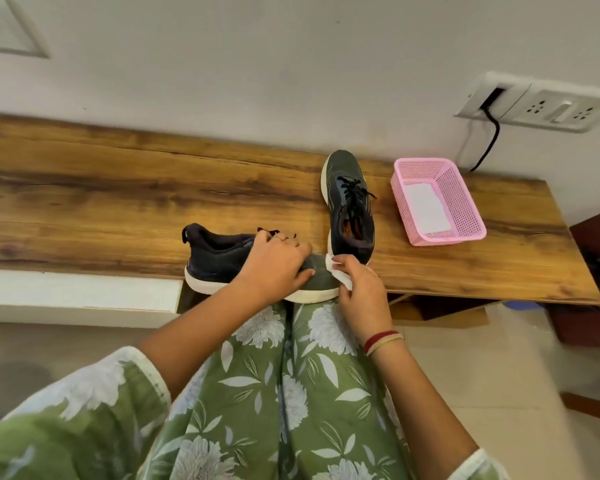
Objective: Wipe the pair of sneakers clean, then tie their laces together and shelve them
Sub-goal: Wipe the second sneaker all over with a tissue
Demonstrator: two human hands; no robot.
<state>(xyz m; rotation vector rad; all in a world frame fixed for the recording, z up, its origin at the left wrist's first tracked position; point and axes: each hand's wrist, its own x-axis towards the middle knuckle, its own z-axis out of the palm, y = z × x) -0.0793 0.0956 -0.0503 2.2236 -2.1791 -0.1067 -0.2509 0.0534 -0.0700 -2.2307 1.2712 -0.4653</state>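
While the near sneaker (215,261) lies along the front edge of the wooden counter (118,195), heel at 9 o'clock and toe at 3, I see the left hand (274,268) gripping its upper and the right hand (361,289) pinching a white wipe (340,277) at the toe. At 1 o'clock the second sneaker (347,206) points to 12. A pink basket (465,202) sits at its 3 o'clock, below a wall socket panel (541,105).

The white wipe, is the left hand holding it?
No, the right hand pinches the white wipe at the toe of the near sneaker, while the left hand grips that sneaker.
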